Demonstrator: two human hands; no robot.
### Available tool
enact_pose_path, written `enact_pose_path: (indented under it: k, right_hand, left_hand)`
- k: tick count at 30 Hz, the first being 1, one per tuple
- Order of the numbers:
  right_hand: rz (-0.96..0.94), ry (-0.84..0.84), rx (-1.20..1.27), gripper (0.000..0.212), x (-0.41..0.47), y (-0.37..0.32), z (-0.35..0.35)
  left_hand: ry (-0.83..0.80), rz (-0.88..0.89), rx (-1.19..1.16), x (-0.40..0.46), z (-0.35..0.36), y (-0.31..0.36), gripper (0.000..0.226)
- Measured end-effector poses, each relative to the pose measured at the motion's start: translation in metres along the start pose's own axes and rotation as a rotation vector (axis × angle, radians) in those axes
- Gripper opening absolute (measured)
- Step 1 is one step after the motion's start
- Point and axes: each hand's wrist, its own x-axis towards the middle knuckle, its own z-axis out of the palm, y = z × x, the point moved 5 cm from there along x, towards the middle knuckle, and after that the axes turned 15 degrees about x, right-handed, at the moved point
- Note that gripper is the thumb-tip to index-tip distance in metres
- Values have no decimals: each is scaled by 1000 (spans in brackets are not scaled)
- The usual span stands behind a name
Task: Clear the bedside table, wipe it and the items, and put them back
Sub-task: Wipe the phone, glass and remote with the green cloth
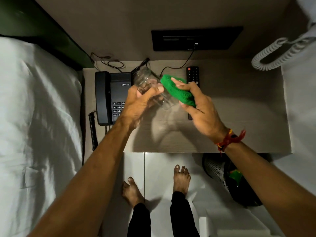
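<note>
My left hand (138, 101) grips a clear drinking glass (147, 79), held tilted above the wooden bedside table (239, 117). My right hand (198, 105) holds a folded green cloth (176, 89) pressed against the glass's right side. A black desk phone (109, 96) sits at the table's left, partly hidden by my left hand. A black remote (192, 74) lies behind my right hand, its middle covered.
The white bed (34, 117) lies to the left. A black switch panel (196, 38) sits on the wall behind, with cables running down to the table. A black mesh bin (220, 170) stands under the table's front right. White bedding and a coiled cord (273, 55) hang at right. My bare feet stand on the tiles.
</note>
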Motion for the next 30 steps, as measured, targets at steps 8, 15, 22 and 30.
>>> enact_pose_path:
  k: [8,15,22,30]
  right_hand:
    - [10,331,390,17,18,-14,-34]
    - [-120,387,147,24,44,-48,-7]
    - [-183,51,-86,54,33,-64,47]
    - [-160,65,312,32,-15,-51,42]
  left_hand:
    - [-301,-15,-606,-12,9,21,20]
    - [-246,-161,-680,-14,26,14,77]
    - [-422,27,-837,-10,32,21,57]
    - [-186,-78,-764,10,13,6,52]
